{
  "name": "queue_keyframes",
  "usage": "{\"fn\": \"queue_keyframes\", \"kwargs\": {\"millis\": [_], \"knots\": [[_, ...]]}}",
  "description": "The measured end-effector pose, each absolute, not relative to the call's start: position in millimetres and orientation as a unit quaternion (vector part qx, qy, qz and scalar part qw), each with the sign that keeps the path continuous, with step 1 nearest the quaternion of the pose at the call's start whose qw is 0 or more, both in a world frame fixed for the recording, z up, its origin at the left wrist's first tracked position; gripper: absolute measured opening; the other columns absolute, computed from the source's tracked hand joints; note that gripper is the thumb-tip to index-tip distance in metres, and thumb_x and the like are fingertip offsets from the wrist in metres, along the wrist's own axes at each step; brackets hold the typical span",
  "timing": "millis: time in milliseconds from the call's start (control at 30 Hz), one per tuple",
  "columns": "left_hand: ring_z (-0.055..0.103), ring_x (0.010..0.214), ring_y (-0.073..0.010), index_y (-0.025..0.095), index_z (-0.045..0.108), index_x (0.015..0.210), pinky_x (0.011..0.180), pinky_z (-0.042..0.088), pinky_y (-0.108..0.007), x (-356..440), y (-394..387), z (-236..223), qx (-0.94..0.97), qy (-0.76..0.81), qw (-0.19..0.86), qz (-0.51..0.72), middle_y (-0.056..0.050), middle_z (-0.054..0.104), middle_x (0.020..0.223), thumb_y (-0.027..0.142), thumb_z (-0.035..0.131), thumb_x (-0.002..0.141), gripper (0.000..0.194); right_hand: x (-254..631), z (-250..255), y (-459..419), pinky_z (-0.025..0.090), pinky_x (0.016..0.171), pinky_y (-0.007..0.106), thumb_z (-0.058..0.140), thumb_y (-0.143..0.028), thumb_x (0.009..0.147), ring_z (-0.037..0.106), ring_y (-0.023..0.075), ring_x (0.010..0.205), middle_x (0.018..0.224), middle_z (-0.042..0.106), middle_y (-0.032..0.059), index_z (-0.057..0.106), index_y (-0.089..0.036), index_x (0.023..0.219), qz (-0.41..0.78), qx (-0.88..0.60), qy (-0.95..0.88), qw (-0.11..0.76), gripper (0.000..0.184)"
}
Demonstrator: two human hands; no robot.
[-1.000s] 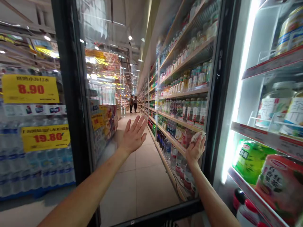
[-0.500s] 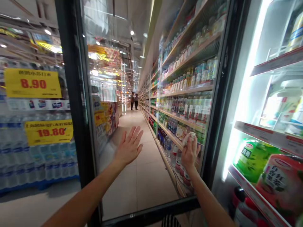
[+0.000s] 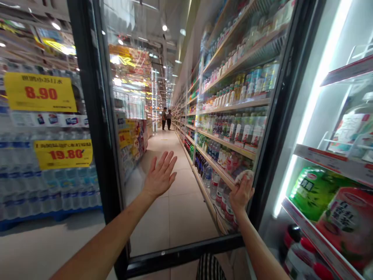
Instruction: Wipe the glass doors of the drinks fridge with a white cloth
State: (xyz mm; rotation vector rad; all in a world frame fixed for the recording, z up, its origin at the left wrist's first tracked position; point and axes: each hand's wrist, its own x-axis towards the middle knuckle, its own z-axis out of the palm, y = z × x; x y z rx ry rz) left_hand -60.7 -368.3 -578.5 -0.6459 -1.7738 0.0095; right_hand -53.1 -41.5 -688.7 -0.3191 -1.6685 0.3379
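A black-framed glass door (image 3: pixel 186 249) stands open in front of me, and the aisle shows in its pane. Spread flat with fingers apart, my left hand (image 3: pixel 159 174) is at the middle of the glass and holds nothing. My right hand (image 3: pixel 241 193) grips a crumpled whitish cloth (image 3: pixel 244 177) and presses it to the glass near the door's right side. Part of the cloth is hidden by the fingers.
To the right are lit cooler shelves (image 3: pixel 326 161) with a green pack (image 3: pixel 311 190) and a red pack (image 3: pixel 346 221). At left, bottled water packs (image 3: pixel 52 194) stand behind yellow price signs (image 3: pixel 40 92). Two people (image 3: pixel 166 119) appear far down the aisle.
My right hand moved the cloth left across the glass, then back right toward the frame. The left hand stays spread in nearly the same place. The view has shifted a little.
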Motion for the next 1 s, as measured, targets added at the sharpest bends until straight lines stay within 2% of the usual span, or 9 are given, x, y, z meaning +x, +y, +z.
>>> {"fn": "queue_keyframes", "kwargs": {"millis": [100,300,400,467,667,767,900,1000], "knots": [[0.022,0.135,-0.0202,0.021,0.018,0.141,0.112,0.009,-0.043,-61,-366,-579,-0.276,-0.759,0.590,0.000,-0.010,0.038,0.139,0.033,0.048,0.084,0.066,-52,-691,-44,0.028,0.097,0.062,0.034,-0.021,0.087,0.025,0.0328,0.133,0.144,0.026,0.0234,0.026,-0.014,0.140,0.177,-0.161,-0.727,0.644,0.054],[0.024,0.135,-0.0210,0.021,0.018,0.141,0.111,0.010,-0.044,-62,-365,-579,-0.281,-0.762,0.583,-0.012,-0.010,0.038,0.139,0.032,0.048,0.084,0.066,-53,-698,-128,0.025,0.104,0.057,0.038,-0.013,0.084,0.017,0.0293,0.137,0.150,0.016,0.0127,0.022,-0.025,0.141,0.105,0.025,-0.769,0.630,0.061],[0.025,0.134,-0.0214,0.021,0.020,0.141,0.111,0.010,-0.044,-60,-366,-578,-0.280,-0.764,0.581,-0.007,-0.011,0.038,0.139,0.032,0.047,0.084,0.064,-50,-705,-138,0.023,0.106,0.055,0.039,-0.007,0.082,0.019,0.0270,0.136,0.150,0.017,0.0094,0.021,-0.029,0.141,0.055,0.098,-0.783,0.611,0.065],[0.026,0.134,-0.0217,0.020,0.021,0.141,0.111,0.011,-0.044,-59,-367,-578,-0.280,-0.763,0.583,0.003,-0.011,0.039,0.139,0.032,0.047,0.084,0.063,-48,-708,-124,0.023,0.105,0.055,0.040,-0.008,0.083,0.021,0.0266,0.136,0.150,0.018,0.0099,0.019,-0.030,0.141,0.036,0.095,-0.782,0.615,0.066],[0.024,0.134,-0.0208,0.020,0.018,0.141,0.112,0.009,-0.043,-61,-368,-579,-0.277,-0.759,0.589,0.004,-0.010,0.039,0.138,0.033,0.049,0.084,0.066,-52,-703,-86,0.027,0.099,0.061,0.036,-0.019,0.087,0.023,0.0311,0.134,0.148,0.019,0.0177,0.020,-0.022,0.142,0.133,-0.087,-0.743,0.651,0.057],[0.023,0.135,-0.0200,0.021,0.018,0.141,0.112,0.009,-0.043,-61,-367,-580,-0.276,-0.761,0.586,0.002,-0.010,0.039,0.139,0.032,0.049,0.083,0.066,-51,-703,-120,0.026,0.101,0.060,0.037,-0.016,0.086,0.021,0.0309,0.135,0.148,0.019,0.0158,0.022,-0.024,0.141,0.121,-0.014,-0.757,0.642,0.058],[0.024,0.134,-0.0205,0.022,0.016,0.141,0.112,0.010,-0.043,-60,-368,-579,-0.281,-0.764,0.580,-0.001,-0.010,0.038,0.139,0.031,0.049,0.084,0.067,-49,-707,-161,0.023,0.105,0.056,0.041,-0.009,0.082,0.023,0.0278,0.135,0.146,0.028,0.0105,0.031,-0.028,0.137,0.063,0.123,-0.781,0.609,0.059],[0.025,0.134,-0.0208,0.022,0.014,0.142,0.111,0.011,-0.043,-59,-368,-578,-0.283,-0.765,0.578,-0.003,-0.010,0.038,0.139,0.031,0.048,0.084,0.068,-51,-702,-139,0.022,0.105,0.056,0.041,-0.010,0.082,0.026,0.0267,0.134,0.144,0.031,0.0102,0.035,-0.029,0.135,0.055,0.115,-0.779,0.614,0.057]]}}
